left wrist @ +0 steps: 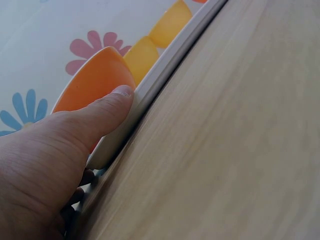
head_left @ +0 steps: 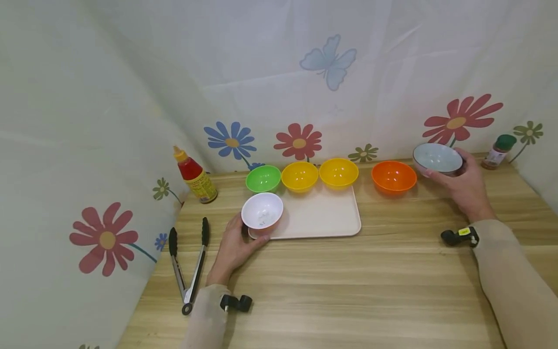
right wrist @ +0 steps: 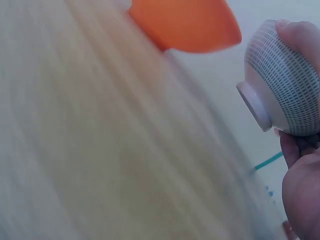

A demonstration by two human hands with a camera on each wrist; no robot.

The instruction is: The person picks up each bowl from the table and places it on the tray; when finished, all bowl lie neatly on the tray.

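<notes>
My left hand (head_left: 235, 245) holds a bowl with a white inside and an orange outside (head_left: 262, 211) at the front left corner of a cream tray (head_left: 320, 218). In the left wrist view the thumb (left wrist: 107, 112) lies along the orange bowl wall (left wrist: 97, 80), close over the tray rim; the other fingers are mostly hidden. At the right, my right hand (head_left: 471, 189) grips a pale ceramic bowl (head_left: 437, 157), thumb on one side and fingers on the other. The right wrist view shows its dark dash pattern and foot ring (right wrist: 254, 107), raised off the table and tilted.
Along the back stand a green bowl (head_left: 263, 179), two yellow bowls (head_left: 300, 177) and an orange bowl (head_left: 394, 178). Black-tipped tongs (head_left: 189, 276) lie spread at the left, below a red sauce bottle (head_left: 196, 177). A green-capped jar (head_left: 499, 152) stands far right, by the curtain.
</notes>
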